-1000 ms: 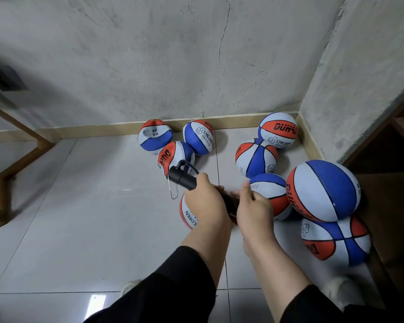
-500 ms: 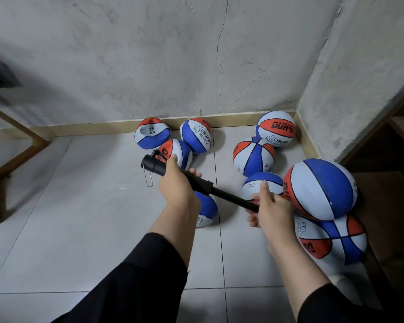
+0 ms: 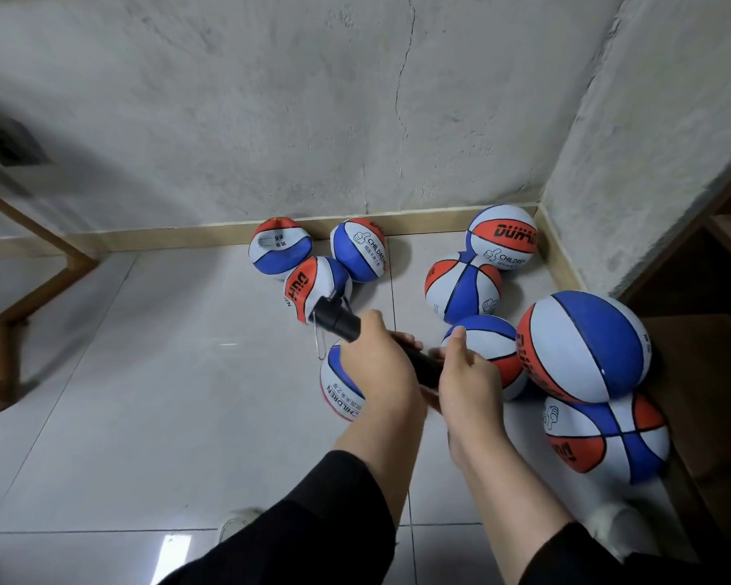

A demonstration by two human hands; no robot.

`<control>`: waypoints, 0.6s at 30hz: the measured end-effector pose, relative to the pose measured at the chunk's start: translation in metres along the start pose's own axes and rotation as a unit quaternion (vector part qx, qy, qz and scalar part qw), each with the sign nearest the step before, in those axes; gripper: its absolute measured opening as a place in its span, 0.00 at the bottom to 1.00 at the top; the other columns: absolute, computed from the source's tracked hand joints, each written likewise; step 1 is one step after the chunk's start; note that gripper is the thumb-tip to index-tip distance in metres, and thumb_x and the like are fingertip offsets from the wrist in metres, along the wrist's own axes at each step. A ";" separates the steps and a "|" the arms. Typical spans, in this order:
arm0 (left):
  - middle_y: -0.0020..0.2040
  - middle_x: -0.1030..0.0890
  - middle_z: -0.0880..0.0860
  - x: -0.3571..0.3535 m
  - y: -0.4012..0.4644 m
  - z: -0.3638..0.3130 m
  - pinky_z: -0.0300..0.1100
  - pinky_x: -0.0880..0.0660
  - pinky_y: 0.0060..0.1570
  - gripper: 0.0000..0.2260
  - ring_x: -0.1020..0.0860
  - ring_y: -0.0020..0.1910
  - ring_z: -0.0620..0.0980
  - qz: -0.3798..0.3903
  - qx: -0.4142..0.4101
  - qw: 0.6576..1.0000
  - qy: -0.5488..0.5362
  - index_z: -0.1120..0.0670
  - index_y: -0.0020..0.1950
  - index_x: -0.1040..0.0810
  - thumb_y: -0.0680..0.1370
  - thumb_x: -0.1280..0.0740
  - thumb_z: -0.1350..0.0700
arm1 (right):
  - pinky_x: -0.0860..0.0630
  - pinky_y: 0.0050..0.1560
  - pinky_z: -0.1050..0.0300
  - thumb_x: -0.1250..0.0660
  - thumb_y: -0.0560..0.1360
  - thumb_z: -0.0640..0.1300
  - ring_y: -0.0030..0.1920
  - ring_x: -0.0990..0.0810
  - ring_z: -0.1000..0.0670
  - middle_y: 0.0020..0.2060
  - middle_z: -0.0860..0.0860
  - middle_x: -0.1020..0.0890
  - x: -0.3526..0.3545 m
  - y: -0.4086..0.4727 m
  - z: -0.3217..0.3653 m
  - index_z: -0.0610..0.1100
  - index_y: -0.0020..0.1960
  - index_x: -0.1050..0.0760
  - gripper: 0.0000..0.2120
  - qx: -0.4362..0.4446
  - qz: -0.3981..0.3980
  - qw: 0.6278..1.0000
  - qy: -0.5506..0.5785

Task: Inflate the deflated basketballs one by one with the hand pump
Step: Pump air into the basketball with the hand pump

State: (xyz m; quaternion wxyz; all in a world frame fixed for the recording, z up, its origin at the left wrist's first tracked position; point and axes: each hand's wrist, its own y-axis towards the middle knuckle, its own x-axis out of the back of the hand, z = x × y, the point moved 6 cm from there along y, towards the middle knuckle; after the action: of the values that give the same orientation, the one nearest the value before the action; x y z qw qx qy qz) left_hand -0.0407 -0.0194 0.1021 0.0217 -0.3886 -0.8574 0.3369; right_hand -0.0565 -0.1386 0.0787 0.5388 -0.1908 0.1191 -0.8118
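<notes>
Hands closed together since half a second ago: pump [image 3: 355,331] rod driven in, stroke at bottom. Left hand [image 3: 376,365] grips barrel, right hand [image 3: 467,373] grips handle end, knuckles near touching. Pump held over floor [image 3: 144,394] amid balls; ball under hands [image 3: 342,390] partly hidden, needle link not visible. Judged step: pumping mid-cycle. Next: draw hands apart, keep barrel steady. Other balls [image 3: 583,348] crowd corner.

Eight red, white and blue rubber basketballs [image 3: 583,346] on the tiled floor [image 3: 144,394]: three by the back wall's skirting, four toward the right corner, one beneath the hands. One black plastic hand pump [image 3: 338,320]. Two bare hands, left [image 3: 380,369] and right [image 3: 471,373].
</notes>
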 end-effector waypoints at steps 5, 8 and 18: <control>0.32 0.20 0.57 0.003 0.003 -0.001 0.37 0.27 0.24 0.11 0.23 0.28 0.53 0.010 -0.002 0.998 0.058 0.61 0.46 0.23 0.78 0.37 0.53 | 0.18 0.35 0.55 0.45 0.85 0.58 0.35 0.14 0.48 0.38 0.44 0.14 -0.001 -0.004 -0.009 0.41 0.44 0.20 0.26 -0.023 0.015 1.000 -0.013; 0.31 0.20 0.56 0.008 0.011 -0.007 0.46 0.19 0.36 0.09 0.22 0.30 0.54 0.017 0.004 0.999 0.048 0.59 0.45 0.26 0.78 0.35 0.53 | 0.20 0.28 0.58 0.43 0.85 0.57 0.28 0.15 0.47 0.30 0.45 0.16 0.008 -0.003 -0.017 0.40 0.41 0.21 0.26 -0.022 0.028 0.999 -0.014; 0.31 0.24 0.60 0.022 0.033 -0.031 0.37 0.29 0.21 0.07 0.26 0.22 0.52 -0.017 -0.031 0.999 0.035 0.59 0.48 0.26 0.78 0.37 0.55 | 0.22 0.26 0.53 0.48 0.84 0.62 0.25 0.18 0.40 0.32 0.42 0.16 0.016 -0.004 -0.044 0.38 0.46 0.22 0.30 -0.038 0.024 0.997 -0.058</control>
State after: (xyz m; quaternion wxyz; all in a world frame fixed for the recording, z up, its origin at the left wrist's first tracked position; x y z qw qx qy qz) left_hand -0.0252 0.0291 0.1017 0.0455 -0.3855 -0.8726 0.2963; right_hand -0.0844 -0.1525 0.0439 0.5567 -0.2552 0.1226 -0.7809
